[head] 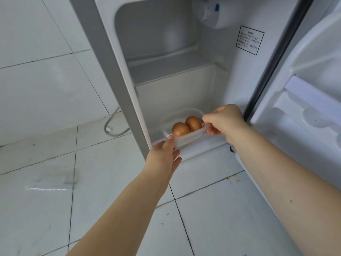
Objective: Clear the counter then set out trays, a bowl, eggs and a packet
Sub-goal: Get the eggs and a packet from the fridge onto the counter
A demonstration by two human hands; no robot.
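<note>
Two brown eggs [187,127] lie side by side, touching, in a clear plastic container [186,140] that sits at the front edge of the fridge floor [156,133], in the lowest compartment. The left hand [165,154] grips the container's near left corner, thumb over the rim and the other fingers [176,155] reaching under its base. The right hand [224,120] pinches the container's right end, thumb on top of the rim and curled fingers below it. Whether the container rests on the fridge floor or is already lifted clear I cannot tell.

Above it the small white fridge [184,80] has a bare shelf [171,65] across the middle, and a printed label [250,39] is stuck on the right inner wall. The fridge door [304,89] stands open at the right, its moulded racks facing in. A grey cable [112,124] loops on the pale tiled floor [55,172] by the fridge's left side.
</note>
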